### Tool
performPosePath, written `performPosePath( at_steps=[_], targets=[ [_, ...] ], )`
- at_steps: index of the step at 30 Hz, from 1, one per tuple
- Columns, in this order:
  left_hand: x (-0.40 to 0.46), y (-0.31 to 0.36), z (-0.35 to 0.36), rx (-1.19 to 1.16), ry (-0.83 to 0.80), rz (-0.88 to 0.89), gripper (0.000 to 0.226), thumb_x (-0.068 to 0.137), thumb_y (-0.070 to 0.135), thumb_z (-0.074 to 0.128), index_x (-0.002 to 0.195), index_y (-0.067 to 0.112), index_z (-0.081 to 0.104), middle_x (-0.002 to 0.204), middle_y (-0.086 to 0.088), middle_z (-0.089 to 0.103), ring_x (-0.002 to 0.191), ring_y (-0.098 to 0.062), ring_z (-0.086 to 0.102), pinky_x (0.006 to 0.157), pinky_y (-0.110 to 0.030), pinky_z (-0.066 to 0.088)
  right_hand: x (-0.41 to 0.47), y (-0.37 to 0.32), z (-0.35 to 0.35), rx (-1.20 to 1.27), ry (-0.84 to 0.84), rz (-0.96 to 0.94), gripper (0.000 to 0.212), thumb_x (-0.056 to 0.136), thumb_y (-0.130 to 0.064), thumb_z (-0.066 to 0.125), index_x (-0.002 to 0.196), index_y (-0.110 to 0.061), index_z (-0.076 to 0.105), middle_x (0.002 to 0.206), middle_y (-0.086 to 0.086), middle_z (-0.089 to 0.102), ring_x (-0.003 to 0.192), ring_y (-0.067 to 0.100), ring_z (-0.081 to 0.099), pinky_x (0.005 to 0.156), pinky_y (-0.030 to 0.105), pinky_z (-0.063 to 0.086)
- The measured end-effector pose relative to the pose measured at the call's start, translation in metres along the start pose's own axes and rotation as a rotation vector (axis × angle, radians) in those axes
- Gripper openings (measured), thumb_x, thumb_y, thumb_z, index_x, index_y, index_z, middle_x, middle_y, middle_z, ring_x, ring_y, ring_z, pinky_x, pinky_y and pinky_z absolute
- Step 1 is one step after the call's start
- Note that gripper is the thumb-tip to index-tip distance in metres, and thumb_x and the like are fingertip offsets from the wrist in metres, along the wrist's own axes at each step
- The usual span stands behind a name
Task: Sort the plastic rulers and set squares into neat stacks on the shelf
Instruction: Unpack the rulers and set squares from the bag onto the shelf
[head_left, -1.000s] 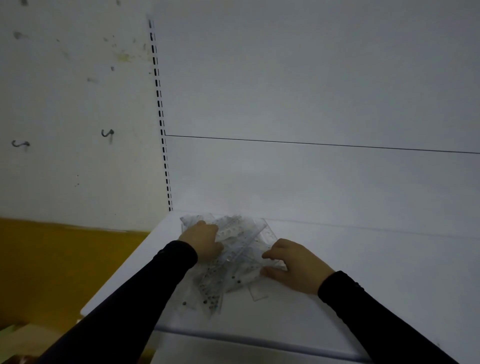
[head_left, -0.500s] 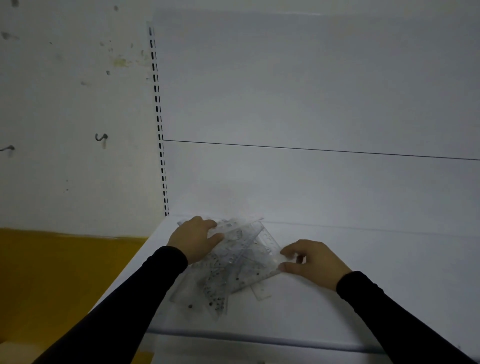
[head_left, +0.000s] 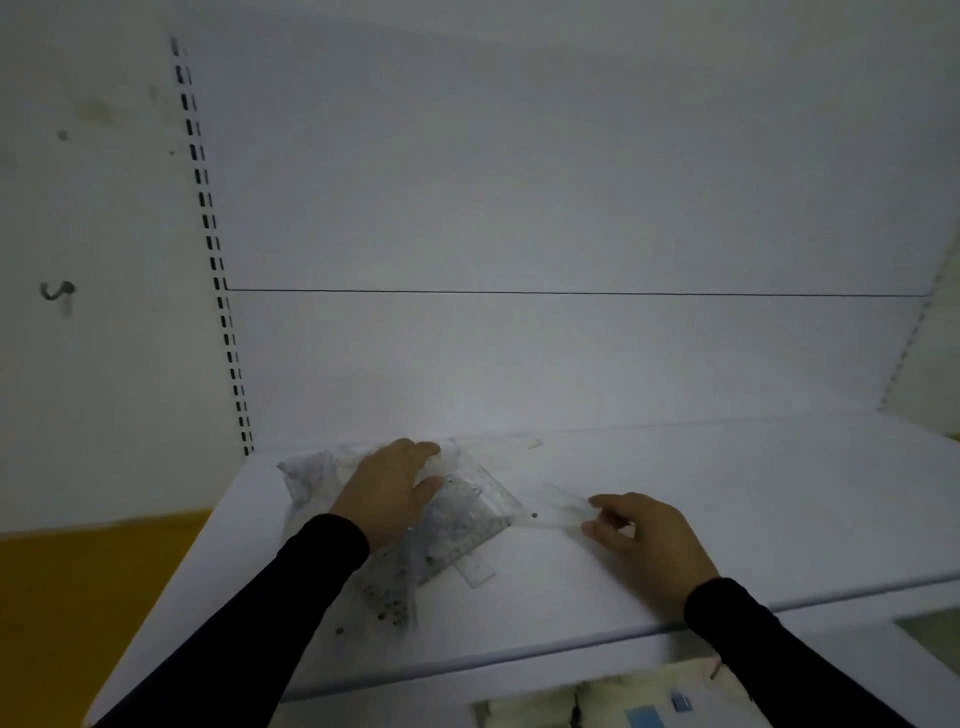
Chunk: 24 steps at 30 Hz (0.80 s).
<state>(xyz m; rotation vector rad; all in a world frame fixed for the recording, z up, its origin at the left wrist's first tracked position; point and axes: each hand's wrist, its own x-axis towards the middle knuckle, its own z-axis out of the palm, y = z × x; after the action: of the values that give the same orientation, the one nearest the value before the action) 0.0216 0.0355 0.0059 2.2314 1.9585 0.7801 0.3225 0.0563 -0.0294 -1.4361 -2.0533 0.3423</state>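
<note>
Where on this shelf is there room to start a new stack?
The shelf is bare to the right of the right hand, up to the back panel. A narrower bare strip runs along the front edge. The left end is crowded: the pile of clear rulers lies under the left hand.

A dim white back panel (head_left: 519, 182) is being crossed by a thin seam; a slotted upright (head_left: 208, 218) is being flanked by a stained wall (head_left: 88, 364).

A shop is showing here: a white retail shelf (head_left: 675, 519) is sitting against a white back panel (head_left: 519, 182), a slotted upright (head_left: 208, 223) running up from its rear left corner.
</note>
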Motion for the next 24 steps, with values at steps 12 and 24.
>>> performPosePath(
  at_steps=[12,24],
  targets=[
    [0.026,0.133,0.057,-0.076,0.023,0.156,0.042,0.093,0.03,0.055,0.133,0.018,0.049,0.115,0.004,0.057,0.088,-0.007,0.049,0.08,-0.014,0.033,-0.066,0.1,-0.101,0.054,0.206,0.147,0.033,0.084,-0.036,0.067,0.113,-0.021,0.065,0.09,-0.01,0.063,0.085,0.004,0.057,0.078,0.015,0.039],
    [0.068,0.319,0.17,-0.118,-0.026,0.253,0.041,0.094,0.031,0.053,0.132,0.019,0.049,0.109,0.008,0.055,0.09,-0.006,0.05,0.081,-0.015,0.033,-0.125,0.27,-0.239,-0.024,0.335,0.267,0.032,0.083,-0.033,0.068,0.112,-0.017,0.066,0.091,-0.006,0.061,0.082,0.009,0.055,0.077,0.02,0.041]
  ],
)
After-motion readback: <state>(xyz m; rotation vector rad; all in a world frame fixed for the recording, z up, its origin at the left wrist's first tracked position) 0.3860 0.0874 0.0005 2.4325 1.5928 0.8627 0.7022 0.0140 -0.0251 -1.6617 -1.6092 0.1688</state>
